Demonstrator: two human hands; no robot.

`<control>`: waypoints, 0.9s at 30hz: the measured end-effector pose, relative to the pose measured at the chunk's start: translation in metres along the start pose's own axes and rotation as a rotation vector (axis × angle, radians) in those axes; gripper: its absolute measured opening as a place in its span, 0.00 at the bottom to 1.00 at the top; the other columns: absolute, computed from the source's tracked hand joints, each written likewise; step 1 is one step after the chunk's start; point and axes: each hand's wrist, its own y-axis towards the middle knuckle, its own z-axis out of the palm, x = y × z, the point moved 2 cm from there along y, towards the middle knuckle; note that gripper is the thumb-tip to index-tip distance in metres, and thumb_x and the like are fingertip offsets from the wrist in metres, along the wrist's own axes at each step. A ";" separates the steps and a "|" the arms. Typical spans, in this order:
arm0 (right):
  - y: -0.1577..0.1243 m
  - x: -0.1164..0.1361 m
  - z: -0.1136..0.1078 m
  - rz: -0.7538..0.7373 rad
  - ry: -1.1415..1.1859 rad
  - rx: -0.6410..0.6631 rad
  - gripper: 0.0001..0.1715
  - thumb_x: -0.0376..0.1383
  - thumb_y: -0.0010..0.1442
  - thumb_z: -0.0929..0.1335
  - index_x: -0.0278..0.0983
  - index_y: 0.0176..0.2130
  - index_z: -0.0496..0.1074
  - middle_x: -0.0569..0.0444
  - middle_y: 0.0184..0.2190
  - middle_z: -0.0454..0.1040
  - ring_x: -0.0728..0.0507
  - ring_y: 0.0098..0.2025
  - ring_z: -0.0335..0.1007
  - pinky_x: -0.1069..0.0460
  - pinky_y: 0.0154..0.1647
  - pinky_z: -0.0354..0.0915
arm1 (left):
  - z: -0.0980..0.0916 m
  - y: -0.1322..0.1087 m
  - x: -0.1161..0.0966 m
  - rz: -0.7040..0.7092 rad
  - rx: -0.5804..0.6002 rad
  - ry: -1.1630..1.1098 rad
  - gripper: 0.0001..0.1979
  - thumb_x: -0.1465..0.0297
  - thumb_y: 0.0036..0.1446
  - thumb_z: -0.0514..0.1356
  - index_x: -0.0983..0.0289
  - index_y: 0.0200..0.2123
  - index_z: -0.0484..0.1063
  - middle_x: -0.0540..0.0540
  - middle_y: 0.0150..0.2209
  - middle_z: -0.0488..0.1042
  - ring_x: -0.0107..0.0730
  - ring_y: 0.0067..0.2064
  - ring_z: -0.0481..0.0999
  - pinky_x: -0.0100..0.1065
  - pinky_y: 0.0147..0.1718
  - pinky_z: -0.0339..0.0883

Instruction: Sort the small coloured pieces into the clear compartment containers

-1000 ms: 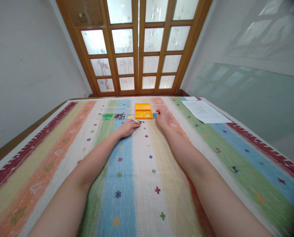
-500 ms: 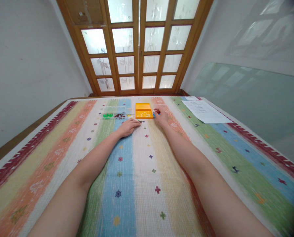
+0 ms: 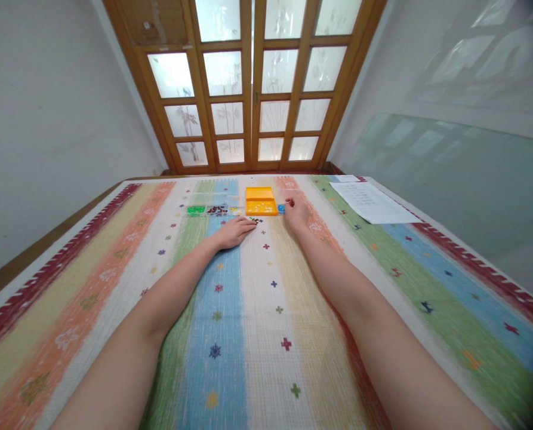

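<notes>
Right hand (image 3: pixel 295 213): fingers (image 3: pixel 289 205) curled in at the blue piece (image 3: pixel 280 208); whether they grip it cannot be told.
Left hand (image 3: pixel 233 232): flat, palm down, holding nothing; fingertips just beside dark beads (image 3: pixel 256 220).
Blue piece: just beside orange tray (image 3: pixel 259 194), right edge.
Surface: striped cloth (image 3: pixel 248 310).

The right hand (image 3: pixel 296 212) had slid a little left, its fingertips closing over the blue pieces (image 3: pixel 281 208) just beside the orange tray (image 3: pixel 259 206) near the far edge of the surface. It then drew back slightly to the right, and the blue pieces showed clear of the fingers again.
</notes>
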 end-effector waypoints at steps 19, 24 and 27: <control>-0.003 0.016 -0.004 -0.149 -0.012 0.008 0.14 0.35 0.64 0.63 0.39 0.42 0.78 0.46 0.46 0.79 0.36 0.50 0.70 0.43 0.53 0.62 | -0.012 -0.022 0.066 -0.474 -0.541 0.040 0.26 0.77 0.65 0.49 0.62 0.60 0.77 0.57 0.61 0.77 0.43 0.62 0.72 0.49 0.66 0.63; -0.010 0.027 -0.004 -0.220 -0.023 0.092 0.14 0.35 0.66 0.64 0.38 0.42 0.79 0.45 0.46 0.79 0.35 0.51 0.69 0.42 0.56 0.61 | -0.014 -0.034 0.083 -0.689 -0.501 0.083 0.26 0.75 0.67 0.47 0.62 0.60 0.77 0.59 0.62 0.76 0.43 0.63 0.71 0.49 0.66 0.63; -0.018 0.037 -0.001 -0.278 -0.047 0.153 0.14 0.35 0.67 0.64 0.38 0.44 0.80 0.43 0.45 0.79 0.34 0.51 0.69 0.41 0.56 0.60 | -0.015 -0.032 0.074 -0.642 -0.416 0.117 0.24 0.72 0.68 0.49 0.62 0.60 0.76 0.61 0.66 0.72 0.47 0.66 0.67 0.53 0.67 0.59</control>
